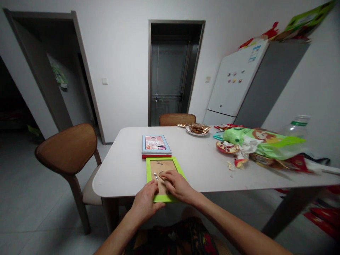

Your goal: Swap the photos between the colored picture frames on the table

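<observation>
A lime-green picture frame [149,179] lies on the table's near edge with its brown backing board [166,165] facing up. Small metal pieces [156,176] sit on the board, with another metal clip [159,163] near its top. My left hand [145,199] grips the frame's near left corner, thumb along the lower edge. Over the board, my right hand [177,185] has its fingers curled and together beside a thin dark angled piece [160,173]. What lies under those fingertips is hidden. Just beyond stands a stack of frames, a light-blue frame [143,145] on top and a red one [156,156] below.
On the white table [127,156] are a plate [197,133] of wrapped snacks, an opened pomegranate [227,147], crumpled tissue [248,148], a green bag [268,141] and a clear bottle [297,127]. Wooden chairs [69,148] stand left and behind; a fridge [233,78] is back right.
</observation>
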Demonstrator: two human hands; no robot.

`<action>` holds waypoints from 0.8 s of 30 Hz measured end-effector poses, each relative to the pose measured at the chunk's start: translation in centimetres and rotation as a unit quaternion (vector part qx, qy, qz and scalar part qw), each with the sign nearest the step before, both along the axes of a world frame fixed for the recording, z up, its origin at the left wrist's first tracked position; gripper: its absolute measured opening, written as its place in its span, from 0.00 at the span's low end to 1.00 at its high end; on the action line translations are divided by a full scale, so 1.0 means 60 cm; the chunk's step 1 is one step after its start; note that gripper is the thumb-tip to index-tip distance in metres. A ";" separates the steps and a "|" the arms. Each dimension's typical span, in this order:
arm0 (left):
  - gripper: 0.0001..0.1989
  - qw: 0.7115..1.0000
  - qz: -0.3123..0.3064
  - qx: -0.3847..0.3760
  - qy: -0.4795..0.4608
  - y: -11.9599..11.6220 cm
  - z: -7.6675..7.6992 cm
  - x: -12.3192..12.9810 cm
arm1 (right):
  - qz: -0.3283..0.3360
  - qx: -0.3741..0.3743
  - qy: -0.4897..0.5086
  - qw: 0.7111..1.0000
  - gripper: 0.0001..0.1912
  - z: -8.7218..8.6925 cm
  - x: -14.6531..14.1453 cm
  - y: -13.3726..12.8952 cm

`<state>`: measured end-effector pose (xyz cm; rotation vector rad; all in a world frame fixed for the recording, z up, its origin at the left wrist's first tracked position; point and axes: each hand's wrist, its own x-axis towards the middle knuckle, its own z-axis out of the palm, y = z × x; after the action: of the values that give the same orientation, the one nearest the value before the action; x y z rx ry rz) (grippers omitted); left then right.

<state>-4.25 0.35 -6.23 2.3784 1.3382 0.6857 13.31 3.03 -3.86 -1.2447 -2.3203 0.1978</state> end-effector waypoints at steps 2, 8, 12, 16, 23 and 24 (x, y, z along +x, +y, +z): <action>0.19 1.000 -0.002 0.002 -0.004 0.000 0.000 -0.001 | -0.018 -0.005 -0.025 1.000 0.16 0.001 -0.020 0.021; 0.19 1.000 -0.007 0.000 -0.017 -0.003 0.003 -0.002 | -0.031 -0.015 -0.089 0.995 0.13 -0.003 -0.047 0.044; 0.19 1.000 -0.011 0.002 -0.029 -0.002 0.002 -0.002 | -0.029 -0.021 -0.063 0.997 0.16 -0.010 -0.043 0.042; 0.21 1.000 -0.005 -0.014 -0.027 -0.001 0.000 -0.001 | -0.019 -0.024 -0.063 0.998 0.16 -0.013 -0.041 0.039; 0.20 1.000 -0.007 -0.004 -0.027 -0.003 0.003 -0.002 | -0.103 -0.046 -0.006 0.994 0.14 -0.009 -0.044 0.079; 0.20 1.000 -0.006 -0.004 -0.026 -0.004 0.004 -0.002 | -0.138 -0.052 0.004 0.989 0.13 -0.009 -0.044 0.092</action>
<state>-4.38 0.12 -5.99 2.3437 1.3026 0.7336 10.66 8.54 -4.37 -1.5980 -2.1245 0.2298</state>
